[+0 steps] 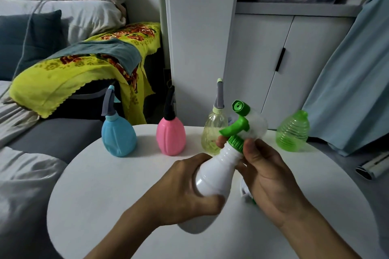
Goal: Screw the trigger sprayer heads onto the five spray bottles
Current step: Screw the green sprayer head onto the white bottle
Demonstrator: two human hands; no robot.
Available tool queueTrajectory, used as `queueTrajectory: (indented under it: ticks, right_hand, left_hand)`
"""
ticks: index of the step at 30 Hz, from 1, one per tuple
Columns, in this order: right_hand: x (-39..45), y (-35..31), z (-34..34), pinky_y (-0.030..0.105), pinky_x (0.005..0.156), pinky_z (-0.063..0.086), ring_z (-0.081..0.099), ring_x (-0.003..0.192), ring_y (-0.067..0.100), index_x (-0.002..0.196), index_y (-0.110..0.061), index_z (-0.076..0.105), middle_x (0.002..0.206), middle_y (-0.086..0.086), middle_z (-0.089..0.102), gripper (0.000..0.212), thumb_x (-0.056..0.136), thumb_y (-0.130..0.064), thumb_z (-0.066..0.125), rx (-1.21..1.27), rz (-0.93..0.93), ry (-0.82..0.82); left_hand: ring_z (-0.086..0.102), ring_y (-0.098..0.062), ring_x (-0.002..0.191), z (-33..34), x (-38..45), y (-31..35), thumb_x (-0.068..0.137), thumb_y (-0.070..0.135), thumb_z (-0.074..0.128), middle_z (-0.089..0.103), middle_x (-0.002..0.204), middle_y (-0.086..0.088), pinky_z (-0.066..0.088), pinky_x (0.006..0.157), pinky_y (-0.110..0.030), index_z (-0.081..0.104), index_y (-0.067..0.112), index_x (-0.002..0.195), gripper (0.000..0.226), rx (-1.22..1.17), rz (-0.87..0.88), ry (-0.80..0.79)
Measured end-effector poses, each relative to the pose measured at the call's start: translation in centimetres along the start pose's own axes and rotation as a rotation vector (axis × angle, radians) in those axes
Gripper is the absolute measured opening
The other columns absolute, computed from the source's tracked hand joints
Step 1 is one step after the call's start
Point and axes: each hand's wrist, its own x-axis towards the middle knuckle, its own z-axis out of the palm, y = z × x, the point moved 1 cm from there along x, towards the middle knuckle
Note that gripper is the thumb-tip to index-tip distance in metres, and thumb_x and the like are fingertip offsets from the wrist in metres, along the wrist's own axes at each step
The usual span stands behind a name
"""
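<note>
Above the middle of the table (101, 185), the left hand (185, 191) curls tight around the tilted white bottle (216, 172). The right hand (267, 174) pinches the green collar of its sprayer head (240, 126). Something white and green under the right palm is mostly hidden. The green bottle (292, 132) at the far right edge is uncapped.

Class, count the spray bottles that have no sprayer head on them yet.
1: the green bottle at the table's far right has an open neck. The blue, pink, yellow and held white bottles carry heads.
</note>
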Motion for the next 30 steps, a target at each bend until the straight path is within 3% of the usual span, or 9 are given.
queueTrajectory:
  ticks: [3, 6, 9, 11, 13, 16, 21, 27, 30]
  right_hand:
    - [0.0, 0.3, 0.1, 0.028, 0.09, 0.053, 0.07, 0.109, 0.022, 0.108, -0.018, 0.078, 0.109, 0.009, 0.078, 0.046, 0.077, -0.051, 0.078, -0.092, -0.066, 0.048]
    - [-0.1, 0.6, 0.0, 0.028, 0.087, 0.054, 0.071, 0.104, 0.022, 0.105, -0.016, 0.079, 0.106, 0.009, 0.078, 0.051, 0.07, -0.052, 0.083, -0.122, -0.061, 0.101]
    - [0.0, 0.0, -0.4, 0.03, 0.085, 0.054, 0.07, 0.096, 0.024, 0.097, -0.009, 0.079, 0.097, 0.012, 0.077, 0.047, 0.062, -0.038, 0.092, -0.04, 0.05, 0.015]
    - [-0.1, -0.8, -0.5, 0.033, 0.085, 0.053, 0.063, 0.089, 0.028, 0.091, -0.006, 0.074, 0.086, 0.015, 0.07, 0.038, 0.064, -0.028, 0.09, -0.021, 0.144, -0.128]
    - [-0.3, -1.2, -0.4, 0.035, 0.084, 0.053, 0.061, 0.084, 0.03, 0.083, -0.006, 0.071, 0.078, 0.015, 0.067, 0.034, 0.063, -0.026, 0.09, 0.004, 0.224, -0.216]
    - [-0.7, -0.9, 0.0, 0.035, 0.08, 0.054, 0.065, 0.08, 0.029, 0.078, -0.006, 0.07, 0.073, 0.013, 0.068, 0.034, 0.064, -0.031, 0.09, 0.068, 0.291, -0.263]
    - [-1.3, -0.6, 0.7, 0.036, 0.076, 0.055, 0.067, 0.075, 0.03, 0.068, -0.01, 0.069, 0.066, 0.012, 0.066, 0.029, 0.063, -0.028, 0.091, 0.075, 0.301, -0.174]
    - [-1.1, -0.4, 1.4, 0.025, 0.06, 0.052, 0.056, 0.053, 0.02, 0.049, -0.019, 0.054, 0.047, 0.002, 0.047, 0.022, 0.059, -0.013, 0.073, -0.016, 0.153, 0.1]
    - [-0.9, -0.7, 1.5, 0.023, 0.057, 0.049, 0.054, 0.05, 0.017, 0.043, -0.021, 0.054, 0.044, 0.0, 0.045, 0.028, 0.065, -0.007, 0.064, -0.083, 0.115, 0.166]
  left_hand:
    - [0.066, -0.009, 0.081, 0.5, 0.0, 0.3, 0.06, 0.05, 0.079, 0.068, 0.09, 0.012, 0.057, 0.066, -0.027, 0.058, 0.037, 0.106, 0.052, 0.09, 0.007, 0.101]
    - [0.064, -0.004, 0.079, 1.6, -0.2, 0.6, 0.056, 0.06, 0.075, 0.064, 0.091, 0.016, 0.055, 0.065, -0.025, 0.049, 0.039, 0.108, 0.061, 0.179, -0.037, 0.188]
    - [0.062, -0.004, 0.078, 2.0, -0.4, 0.7, 0.053, 0.056, 0.077, 0.064, 0.088, 0.017, 0.054, 0.065, -0.026, 0.05, 0.039, 0.102, 0.059, 0.197, -0.071, 0.157]
    - [0.065, -0.007, 0.077, 1.6, -0.3, 1.0, 0.055, 0.043, 0.082, 0.068, 0.088, 0.01, 0.056, 0.069, -0.036, 0.059, 0.034, 0.102, 0.053, 0.07, -0.102, 0.004]
    - [0.067, -0.011, 0.083, 1.0, -0.2, 1.4, 0.059, 0.033, 0.081, 0.07, 0.094, 0.0, 0.057, 0.077, -0.04, 0.065, 0.027, 0.105, 0.049, -0.092, -0.129, -0.265]
    - [0.066, -0.022, 0.1, 0.3, -0.3, 1.6, 0.059, 0.035, 0.078, 0.07, 0.104, -0.004, 0.056, 0.088, -0.04, 0.066, 0.025, 0.109, 0.052, -0.173, -0.181, -0.48]
    - [0.065, -0.02, 0.105, 0.8, -0.2, 1.6, 0.06, 0.03, 0.079, 0.07, 0.111, -0.001, 0.054, 0.094, -0.045, 0.063, 0.029, 0.115, 0.058, -0.165, -0.197, -0.457]
    - [0.068, -0.014, 0.081, 1.9, 0.0, 2.2, 0.059, 0.031, 0.078, 0.071, 0.096, -0.007, 0.057, 0.078, -0.041, 0.069, 0.021, 0.1, 0.044, -0.158, -0.186, -0.299]
    - [0.069, -0.02, 0.081, 2.5, 0.3, 2.3, 0.059, 0.031, 0.079, 0.072, 0.093, -0.006, 0.057, 0.074, -0.04, 0.069, 0.02, 0.098, 0.041, -0.16, -0.168, -0.222]
